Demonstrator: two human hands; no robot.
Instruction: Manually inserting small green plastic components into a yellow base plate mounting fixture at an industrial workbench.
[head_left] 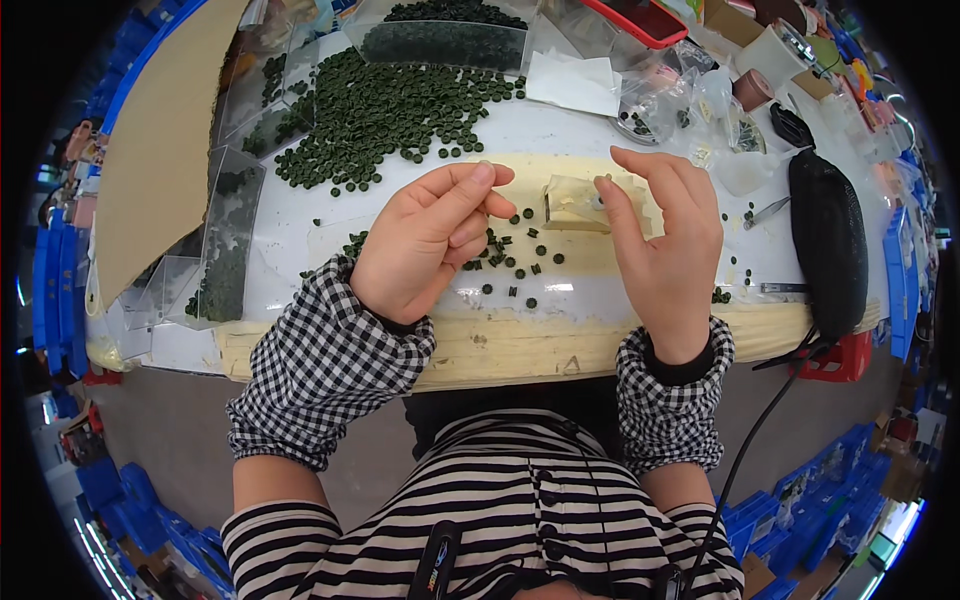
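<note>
My left hand [425, 235] is closed in a pinch, thumb pressed to the index finger, over the middle of the table. Whatever sits between those fingertips, if anything, is too small or hidden to make out. Thumb and fingers of my right hand [672, 240] are spread apart around the right end of a cream, tape-wrapped block [572, 208], with no held piece visible. Several small dark green wheel-shaped pieces [540, 250] lie loose between my hands. Beyond my left hand spreads a large pile of the same green pieces [385, 115].
A transparent bin [440, 48] of green pieces stands at the back, another transparent bin [232, 240] at the left beside a cardboard sheet [165, 140]. White paper [573, 84], a red-cased phone [645, 18], plastic bags [655, 105], tweezers [768, 212] and a black pouch [828, 240] lie around.
</note>
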